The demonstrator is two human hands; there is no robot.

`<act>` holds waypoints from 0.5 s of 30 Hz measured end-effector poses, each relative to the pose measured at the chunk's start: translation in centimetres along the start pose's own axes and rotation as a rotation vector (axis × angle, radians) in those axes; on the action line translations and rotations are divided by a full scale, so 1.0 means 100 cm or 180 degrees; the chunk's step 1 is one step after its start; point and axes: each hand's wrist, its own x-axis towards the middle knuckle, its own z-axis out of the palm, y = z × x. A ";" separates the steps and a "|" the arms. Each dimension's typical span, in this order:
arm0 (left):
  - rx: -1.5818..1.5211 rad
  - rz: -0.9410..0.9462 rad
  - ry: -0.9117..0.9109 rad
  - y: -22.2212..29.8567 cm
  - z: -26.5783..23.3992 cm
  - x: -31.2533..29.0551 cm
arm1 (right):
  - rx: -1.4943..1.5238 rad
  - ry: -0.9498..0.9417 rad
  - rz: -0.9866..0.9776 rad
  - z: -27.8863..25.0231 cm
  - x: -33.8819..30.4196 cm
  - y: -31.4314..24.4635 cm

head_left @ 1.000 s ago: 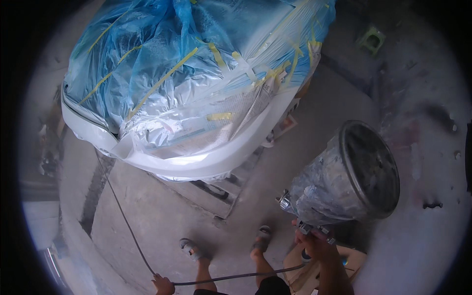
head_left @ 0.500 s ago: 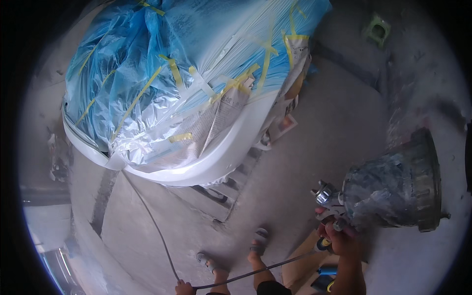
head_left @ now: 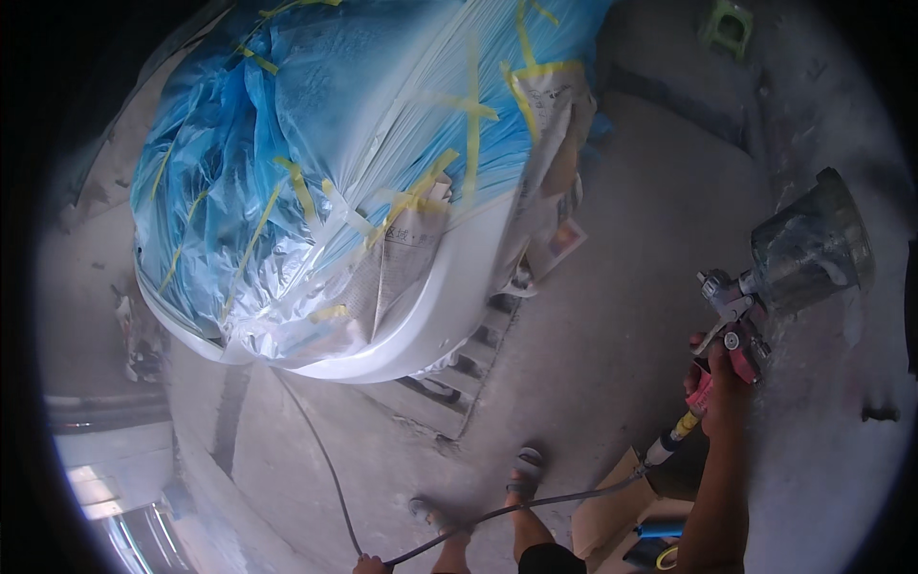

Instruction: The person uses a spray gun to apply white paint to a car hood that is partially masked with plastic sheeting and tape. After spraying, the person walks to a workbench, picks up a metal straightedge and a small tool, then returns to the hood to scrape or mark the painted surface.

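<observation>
A grey, dusty concrete floor (head_left: 631, 287) is seen throughout, stained paler toward the right. A metal drain grate (head_left: 459, 378) is set into it, and serves as landmark. Above and left of the grate, a car body masked in blue plastic sheeting, yellow tape and newspaper (head_left: 363, 182) is carried by the floor. A thin dark air hose (head_left: 325, 459) is laid across the floor just left of and below the grate. Two sandalled feet (head_left: 521, 474) are planted just below the grate. A cardboard box (head_left: 612, 512) is set below right of the grate. A small green block (head_left: 729, 24) is seen well apart, far upper right.
</observation>
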 end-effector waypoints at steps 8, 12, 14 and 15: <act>0.0233 0.0007 0.0079 0.010 -0.005 -0.009 | 0.0238 -0.1688 0.0494 -0.003 -0.011 0.038; 0.0442 0.0192 0.0077 0.005 -0.011 -0.007 | 0.0149 -0.2508 0.0238 0.009 -0.008 0.063; 0.0507 0.0303 0.0228 0.002 -0.008 -0.006 | 0.0081 -0.2409 0.0076 0.015 -0.004 0.068; 0.0496 0.0317 0.0219 0.001 -0.008 -0.003 | 0.0105 -0.2174 0.0022 0.012 -0.001 0.071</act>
